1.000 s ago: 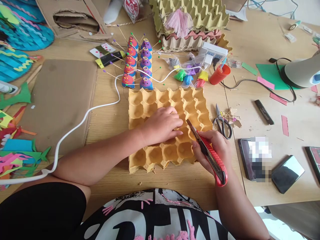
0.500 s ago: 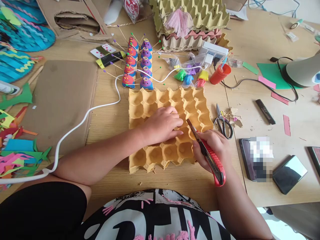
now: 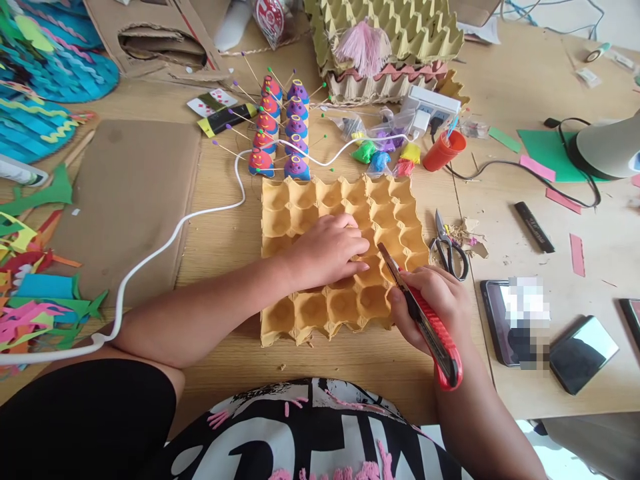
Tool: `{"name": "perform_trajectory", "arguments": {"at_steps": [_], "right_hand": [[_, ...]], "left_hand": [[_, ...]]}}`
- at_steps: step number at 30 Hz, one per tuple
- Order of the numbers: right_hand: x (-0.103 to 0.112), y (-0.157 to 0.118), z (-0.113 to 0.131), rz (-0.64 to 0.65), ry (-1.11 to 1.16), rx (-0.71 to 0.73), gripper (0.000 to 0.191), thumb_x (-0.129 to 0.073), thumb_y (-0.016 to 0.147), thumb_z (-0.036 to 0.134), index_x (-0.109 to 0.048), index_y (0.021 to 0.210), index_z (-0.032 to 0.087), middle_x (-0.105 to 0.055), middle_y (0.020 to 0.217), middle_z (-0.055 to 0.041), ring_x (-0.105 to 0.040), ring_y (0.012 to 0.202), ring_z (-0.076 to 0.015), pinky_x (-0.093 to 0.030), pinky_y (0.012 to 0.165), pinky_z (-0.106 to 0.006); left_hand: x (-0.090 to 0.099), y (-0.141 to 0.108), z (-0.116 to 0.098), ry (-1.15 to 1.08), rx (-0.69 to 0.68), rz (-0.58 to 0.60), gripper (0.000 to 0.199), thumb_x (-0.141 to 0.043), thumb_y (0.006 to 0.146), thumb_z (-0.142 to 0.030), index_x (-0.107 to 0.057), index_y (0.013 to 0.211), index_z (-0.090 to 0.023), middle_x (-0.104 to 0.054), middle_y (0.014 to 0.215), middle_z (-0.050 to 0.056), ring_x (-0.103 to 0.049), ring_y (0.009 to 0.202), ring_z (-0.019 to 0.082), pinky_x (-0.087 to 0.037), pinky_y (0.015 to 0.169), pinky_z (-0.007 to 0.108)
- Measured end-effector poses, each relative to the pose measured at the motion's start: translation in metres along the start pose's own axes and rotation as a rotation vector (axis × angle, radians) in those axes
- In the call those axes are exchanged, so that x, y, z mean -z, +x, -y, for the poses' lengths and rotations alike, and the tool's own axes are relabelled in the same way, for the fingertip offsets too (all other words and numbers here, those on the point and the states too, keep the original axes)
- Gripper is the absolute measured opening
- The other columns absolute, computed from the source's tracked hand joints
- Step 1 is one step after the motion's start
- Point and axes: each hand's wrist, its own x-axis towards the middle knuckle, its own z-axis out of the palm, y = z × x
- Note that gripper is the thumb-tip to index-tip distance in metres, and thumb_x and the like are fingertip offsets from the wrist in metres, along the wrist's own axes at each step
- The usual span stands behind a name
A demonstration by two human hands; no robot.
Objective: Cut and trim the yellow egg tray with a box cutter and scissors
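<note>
A yellow cardboard egg tray (image 3: 278, 313) lies flat on the table in front of me. Across its middle, my left hand (image 3: 330, 250) presses down with fingers curled round a ridge between the cups. In my right hand (image 3: 435, 300) is a red box cutter (image 3: 434, 333), its blade pointing up and left over the tray's right part. The blade tip is just right of my left fingertips; whether it touches the cardboard I cannot tell. Black-handled scissors (image 3: 447, 248) lie just beyond the tray's right edge.
Two rows of painted egg-cup figures (image 3: 270, 130) stand behind the tray. A white cable (image 3: 187, 219) crosses the table at left, by a cardboard sheet (image 3: 133, 207). Stacked egg trays (image 3: 400, 33), a power strip (image 3: 433, 100) and a red cup (image 3: 444, 150) are farther back. Phones lie right.
The box cutter has shifted slightly right and toward me. My left hand keeps its place on the tray. The whole view has moved a little.
</note>
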Motion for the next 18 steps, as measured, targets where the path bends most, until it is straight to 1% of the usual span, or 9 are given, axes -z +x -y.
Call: {"name": "perform_trajectory", "arguments": {"at_steps": [5, 10, 12, 15, 17, 18], "right_hand": [[-0.0008, 0.0, -0.0004, -0.013, 0.021, 0.006, 0.02, -0.068, 0.086, 0.016, -0.055, 0.098, 0.025, -0.063, 0.072, 0.0013, -0.057, 0.058, -0.0164, -0.047, 0.057, -0.031], [-0.0067, 0.0005, -0.0018, -0.016, -0.014, -0.04, 0.016, -0.067, 0.09, 0.022, -0.056, 0.102, 0.024, -0.067, 0.076, -0.0002, -0.061, 0.061, -0.0166, -0.049, 0.059, -0.03], [-0.0064, -0.0005, -0.0018, -0.019, -0.013, -0.076, 0.017, -0.069, 0.092, 0.028, -0.057, 0.103, 0.024, -0.068, 0.076, 0.0002, -0.063, 0.062, -0.0169, -0.049, 0.059, -0.03], [-0.0045, -0.0017, -0.0015, -0.003, 0.053, -0.137, 0.025, -0.076, 0.092, 0.038, -0.06, 0.106, 0.025, -0.069, 0.076, 0.0015, -0.065, 0.062, -0.0169, -0.049, 0.058, -0.029], [-0.004, -0.0023, -0.0012, -0.008, 0.101, -0.186, 0.025, -0.077, 0.091, 0.038, -0.061, 0.107, 0.026, -0.071, 0.08, 0.0008, -0.067, 0.065, -0.0174, -0.05, 0.059, -0.03], [-0.0043, -0.0025, -0.001, -0.024, 0.115, -0.213, 0.023, -0.076, 0.092, 0.037, -0.062, 0.107, 0.027, -0.073, 0.082, 0.0003, -0.068, 0.067, -0.0177, -0.051, 0.06, -0.03]], "left_hand": [[-0.0005, 0.0002, -0.0004, 0.011, 0.006, 0.012, 0.03, -0.077, 0.096, -0.045, -0.067, 0.086, -0.019, -0.072, 0.097, 0.006, -0.056, 0.116, 0.029, -0.043, 0.096, 0.041], [0.0011, -0.0002, -0.0005, 0.018, -0.009, 0.01, 0.029, -0.075, 0.098, -0.044, -0.067, 0.086, -0.019, -0.071, 0.096, 0.007, -0.057, 0.114, 0.029, -0.043, 0.094, 0.04], [0.0015, -0.0003, -0.0004, 0.011, -0.007, 0.018, 0.029, -0.074, 0.099, -0.044, -0.067, 0.086, -0.018, -0.071, 0.096, 0.007, -0.057, 0.116, 0.029, -0.044, 0.094, 0.04], [0.0023, -0.0003, -0.0006, -0.002, 0.001, 0.025, 0.03, -0.074, 0.099, -0.044, -0.067, 0.085, -0.018, -0.071, 0.096, 0.007, -0.058, 0.118, 0.03, -0.045, 0.095, 0.041], [0.003, -0.0004, -0.0009, -0.007, 0.004, 0.026, 0.031, -0.074, 0.099, -0.044, -0.066, 0.084, -0.018, -0.071, 0.096, 0.007, -0.058, 0.118, 0.03, -0.045, 0.095, 0.041], [0.0033, -0.0004, -0.0011, -0.008, 0.004, 0.025, 0.031, -0.074, 0.099, -0.044, -0.066, 0.084, -0.018, -0.071, 0.095, 0.007, -0.058, 0.118, 0.03, -0.045, 0.095, 0.041]]}}
